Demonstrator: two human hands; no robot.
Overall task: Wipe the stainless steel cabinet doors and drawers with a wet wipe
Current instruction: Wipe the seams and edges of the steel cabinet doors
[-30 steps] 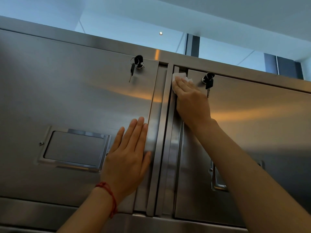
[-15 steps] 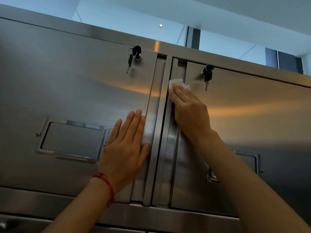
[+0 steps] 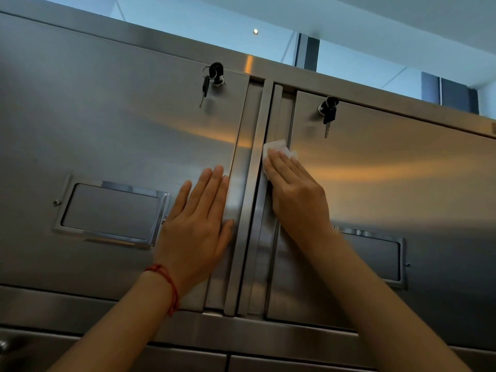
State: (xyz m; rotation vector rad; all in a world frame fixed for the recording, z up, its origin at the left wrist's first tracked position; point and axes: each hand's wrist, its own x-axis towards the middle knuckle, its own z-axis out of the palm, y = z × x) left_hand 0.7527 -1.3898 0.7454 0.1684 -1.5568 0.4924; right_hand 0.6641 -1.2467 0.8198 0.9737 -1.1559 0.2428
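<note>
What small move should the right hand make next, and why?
Probably slide the wet wipe further down the right door edge. The right hand presses it flat about halfway down that edge, and the strip below looks unwiped. The left hand steadies the left door.

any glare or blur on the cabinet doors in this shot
Head view: warm orange glare bands streak the left door and right door; the right hand and wet wipe look sharp; wide-angle bowing curves the cabinet's top edge.

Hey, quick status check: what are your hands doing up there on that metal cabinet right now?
Left hand flat on left door, bracing. Right hand pressing wet wipe on right door's inner edge. Keys hang nearby, clear of the wipe.
</note>
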